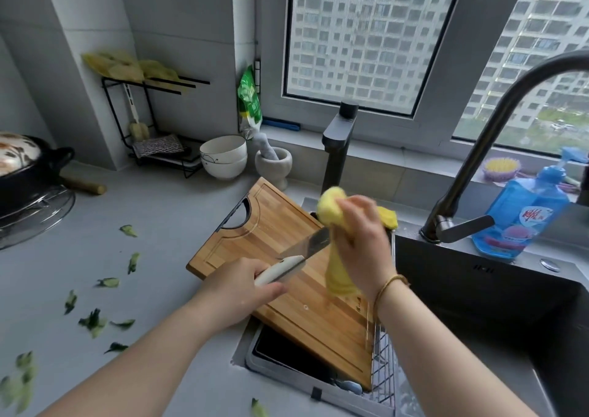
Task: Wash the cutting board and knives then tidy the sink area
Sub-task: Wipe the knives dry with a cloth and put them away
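A wooden cutting board (287, 276) lies tilted across the left part of the sink. Above it my left hand (245, 286) grips the white handle of a knife (306, 246), whose steel blade points up and to the right. My right hand (363, 238) holds a yellow cloth (331, 209) against the blade's far end, and a strip of the cloth hangs down below the hand. A gold bracelet sits on my right wrist. The blade's tip is hidden by the cloth.
A dark sink basin (478, 305) opens at the right under a black faucet (478, 148). A blue soap bottle (526, 212) stands behind it. White bowls (223, 156), a mortar (274, 161) and a black rack (153, 120) line the back. Green vegetable scraps (95, 317) litter the counter at the left.
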### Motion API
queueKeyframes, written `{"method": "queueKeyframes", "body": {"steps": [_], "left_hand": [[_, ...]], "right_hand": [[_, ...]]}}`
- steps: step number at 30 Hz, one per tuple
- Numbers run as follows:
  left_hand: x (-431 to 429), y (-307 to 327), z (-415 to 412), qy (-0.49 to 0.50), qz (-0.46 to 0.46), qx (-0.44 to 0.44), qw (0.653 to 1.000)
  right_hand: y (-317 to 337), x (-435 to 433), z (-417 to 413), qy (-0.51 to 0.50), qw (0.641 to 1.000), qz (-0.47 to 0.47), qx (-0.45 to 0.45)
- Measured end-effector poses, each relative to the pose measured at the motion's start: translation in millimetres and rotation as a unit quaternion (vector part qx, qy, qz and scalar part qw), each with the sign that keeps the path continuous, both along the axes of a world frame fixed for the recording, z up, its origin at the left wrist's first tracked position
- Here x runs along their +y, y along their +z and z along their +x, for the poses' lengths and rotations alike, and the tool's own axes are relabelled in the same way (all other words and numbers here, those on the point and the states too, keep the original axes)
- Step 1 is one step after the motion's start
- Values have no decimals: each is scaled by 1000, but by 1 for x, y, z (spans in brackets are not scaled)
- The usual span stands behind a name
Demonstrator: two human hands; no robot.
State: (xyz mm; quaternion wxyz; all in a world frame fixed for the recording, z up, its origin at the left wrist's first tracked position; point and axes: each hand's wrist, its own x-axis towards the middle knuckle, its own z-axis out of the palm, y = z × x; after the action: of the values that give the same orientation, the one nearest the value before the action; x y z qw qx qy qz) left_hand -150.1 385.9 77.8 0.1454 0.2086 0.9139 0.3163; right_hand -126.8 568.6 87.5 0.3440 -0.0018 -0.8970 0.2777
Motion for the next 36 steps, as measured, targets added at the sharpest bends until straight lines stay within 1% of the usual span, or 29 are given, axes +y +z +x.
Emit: {"method": "queueKeyframes", "body": {"steps": [2, 3, 4, 6, 7, 8, 11, 12, 14, 16, 18, 20, 21, 23, 24, 25, 27, 28, 29, 30, 33, 36], "left_hand": [[-2, 6, -1, -2, -60, 50, 997], [-4, 9, -2, -5, -85, 68, 994], [-7, 12, -2, -10, -104, 79, 991], [-13, 16, -4, -24, -130, 94, 987], [-16, 18, -4, -29, -140, 101, 985], [-19, 20, -5, -31, -151, 106, 982], [-24, 26, -6, -36, -176, 108, 978], [-25, 29, -6, -41, -177, 104, 978], [-26, 35, -4, -45, -165, 94, 981], [-28, 45, 0, -43, -149, 86, 984], [-31, 54, 2, -38, -141, 73, 987], [-39, 63, 5, -26, -93, 25, 995], [-46, 67, 7, -18, -48, -6, 999], [-69, 75, 13, 16, 81, -54, 995], [-81, 76, 17, 32, 157, -67, 985], [-97, 75, 25, 48, 240, -71, 967], [-117, 70, 38, 83, 408, -59, 907], [-121, 65, 41, 113, 472, -40, 873], [-120, 62, 44, 154, 516, -9, 843], [-120, 59, 47, 207, 535, 35, 818], [-124, 55, 51, 353, 497, 155, 777], [-157, 60, 49, 418, 460, 248, 743]], "right_hand": [[-10, -14, 2, 47, 991, 118, -33], [-10, -17, 3, 59, 982, 160, -79], [-8, -19, 6, 71, 969, 187, -143], [-8, -14, 7, 103, 925, 240, -276], [-6, -15, 8, 109, 907, 267, -307], [-5, -15, 9, 119, 898, 284, -314], [-5, -22, 7, 130, 891, 313, -302], [-8, -24, 5, 122, 898, 318, -279], [-12, -28, 2, 99, 917, 346, -172], [-15, -31, -3, 88, 936, 332, -73], [-15, -35, -8, 81, 947, 310, -22], [-10, -43, -11, 85, 950, 300, 10], [-9, -47, -14, 86, 949, 301, 22], [-6, -60, -19, 100, 951, 287, 47], [-6, -66, -21, 108, 956, 269, 52], [-5, -77, -23, 123, 961, 243, 57], [0, -99, -25, 141, 971, 181, 62], [4, -110, -26, 143, 975, 160, 59], [8, -122, -27, 143, 976, 148, 64], [10, -138, -28, 145, 976, 146, 74], [24, -195, -27, 155, 972, 142, 102], [37, -253, -21, 193, 969, 115, 105]]}}
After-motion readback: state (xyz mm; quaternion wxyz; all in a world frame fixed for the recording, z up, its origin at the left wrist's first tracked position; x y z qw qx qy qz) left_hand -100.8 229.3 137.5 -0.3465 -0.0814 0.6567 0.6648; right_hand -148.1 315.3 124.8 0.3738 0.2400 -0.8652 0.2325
